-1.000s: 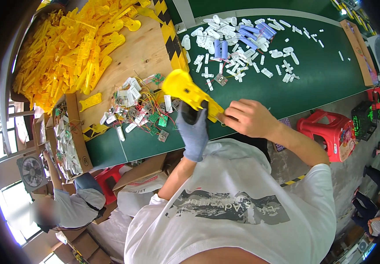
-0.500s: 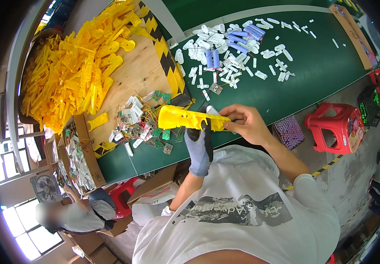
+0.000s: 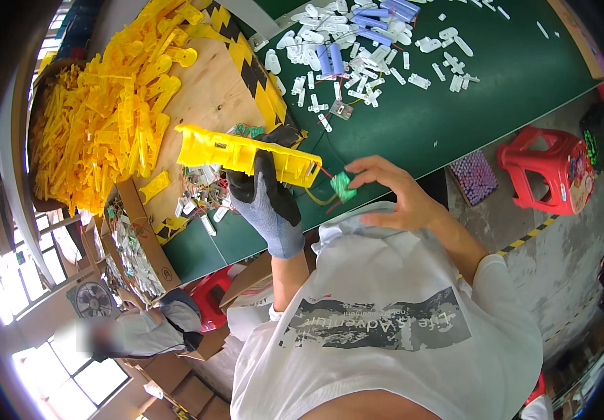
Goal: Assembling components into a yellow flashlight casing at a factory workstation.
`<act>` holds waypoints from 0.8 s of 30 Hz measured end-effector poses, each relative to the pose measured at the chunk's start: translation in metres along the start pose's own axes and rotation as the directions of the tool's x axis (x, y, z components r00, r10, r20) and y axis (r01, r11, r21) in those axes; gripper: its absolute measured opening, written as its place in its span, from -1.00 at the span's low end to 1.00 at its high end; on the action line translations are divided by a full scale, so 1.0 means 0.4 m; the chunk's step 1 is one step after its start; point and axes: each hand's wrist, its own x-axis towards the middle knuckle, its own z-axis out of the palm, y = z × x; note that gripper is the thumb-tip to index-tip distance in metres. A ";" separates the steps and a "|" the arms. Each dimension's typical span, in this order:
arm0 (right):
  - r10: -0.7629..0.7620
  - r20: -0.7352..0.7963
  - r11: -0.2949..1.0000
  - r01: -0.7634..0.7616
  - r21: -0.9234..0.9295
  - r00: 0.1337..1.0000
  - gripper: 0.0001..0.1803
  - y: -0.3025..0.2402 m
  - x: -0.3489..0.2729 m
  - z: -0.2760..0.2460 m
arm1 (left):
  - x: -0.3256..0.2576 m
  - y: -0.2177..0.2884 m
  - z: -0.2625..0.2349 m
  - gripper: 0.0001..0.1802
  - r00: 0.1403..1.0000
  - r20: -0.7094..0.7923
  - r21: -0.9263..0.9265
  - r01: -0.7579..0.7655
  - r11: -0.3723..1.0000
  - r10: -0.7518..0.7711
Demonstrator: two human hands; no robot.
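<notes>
My left hand [image 3: 265,203], in a grey glove with black-coated fingers, is closed around a long yellow plastic housing [image 3: 235,151] above the bench. From the housing's right end, red and yellow wires lead to a small green circuit board [image 3: 344,186], which hangs just beyond it. My bare right hand [image 3: 410,199] is beside the board, thumb and fingers spread. The index fingertip is close to the board's upper edge; whether it touches I cannot tell. Under the housing lies a heap of wired circuit boards and white parts [image 3: 207,203], partly hidden.
Yellow plastic parts [image 3: 113,119] pile up at the left. White pieces and purple cylindrical cells [image 3: 372,35] are scattered on the green bench [image 3: 442,105]. A red stool [image 3: 543,171] and a box of purple cells [image 3: 473,178] stand at the right. Another person [image 3: 148,332] sits at lower left.
My left hand has moved left with the housing. My right hand has come away from the housing's end, and the wired green board now shows outside it. The whole view has shifted slightly.
</notes>
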 end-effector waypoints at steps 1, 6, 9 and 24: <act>0.005 -0.011 1.000 -0.005 0.005 1.000 -0.45 0.005 0.005 0.005 | -0.003 -0.004 0.000 -0.71 1.000 0.009 0.007 0.007 1.000 -0.007; 0.100 -0.105 0.994 -0.095 0.050 0.990 -0.49 0.042 0.029 0.039 | -0.007 -0.013 0.004 -0.78 0.998 -0.035 0.098 -0.053 0.994 0.057; 0.029 -0.190 0.995 -0.011 0.097 0.981 -0.49 0.047 0.049 0.048 | -0.006 -0.010 0.000 -0.77 0.997 -0.033 0.120 -0.068 0.990 0.073; 0.295 -0.210 0.812 -0.128 0.569 0.932 -0.60 -0.055 0.017 -0.007 | 0.048 -0.028 -0.024 -0.45 0.972 -0.074 0.256 -0.196 0.947 0.221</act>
